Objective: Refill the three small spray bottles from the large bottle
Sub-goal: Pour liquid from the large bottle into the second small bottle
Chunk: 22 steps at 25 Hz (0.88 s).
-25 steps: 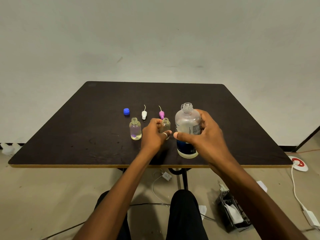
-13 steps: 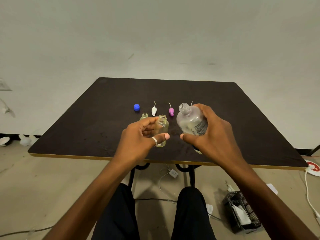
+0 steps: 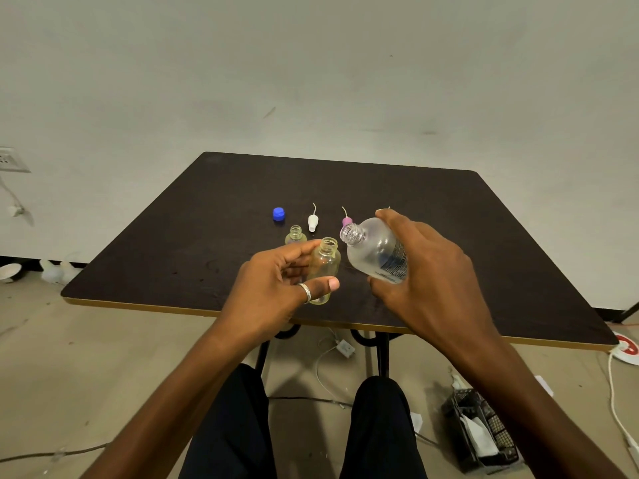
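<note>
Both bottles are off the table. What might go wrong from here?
1. The mouth of the large bottle looks wider than the neck of the small spray bottle and sits beside it, not over it, so liquid may spill onto the table.
2. The left hand holds that bottle only between thumb and fingertips; it could slip.

Far half and both outer flanks of the dark square tabletop (image 3: 484, 216) lie open. Near centre is blocked: left hand (image 3: 273, 295) grips a small clear open bottle (image 3: 325, 264), right hand (image 3: 428, 285) a tilted large translucent bottle (image 3: 375, 250). Just behind stand a second small open bottle (image 3: 296, 234), round blue cap (image 3: 278, 214), white spray nozzle (image 3: 313, 223) and pink spray nozzle (image 3: 346, 221) (partly hidden).
</note>
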Tool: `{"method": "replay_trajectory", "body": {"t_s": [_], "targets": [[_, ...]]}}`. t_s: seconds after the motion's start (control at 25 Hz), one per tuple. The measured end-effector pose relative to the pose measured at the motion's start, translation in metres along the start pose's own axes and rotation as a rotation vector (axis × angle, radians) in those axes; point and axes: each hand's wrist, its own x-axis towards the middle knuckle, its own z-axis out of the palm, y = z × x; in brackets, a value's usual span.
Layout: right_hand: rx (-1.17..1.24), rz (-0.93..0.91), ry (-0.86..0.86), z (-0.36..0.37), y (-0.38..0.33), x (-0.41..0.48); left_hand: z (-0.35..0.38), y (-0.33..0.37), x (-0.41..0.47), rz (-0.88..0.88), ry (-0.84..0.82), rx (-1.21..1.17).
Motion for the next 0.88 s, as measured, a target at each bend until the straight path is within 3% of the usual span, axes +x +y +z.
{"method": "replay_trajectory", "body": {"t_s": [0.88], "targets": [[-0.14, -0.113, 0.03, 0.0019, 0.0022, 0.0008, 0.0017, -0.0064, -0.001, 0.029, 0.005, 0.049]]}}
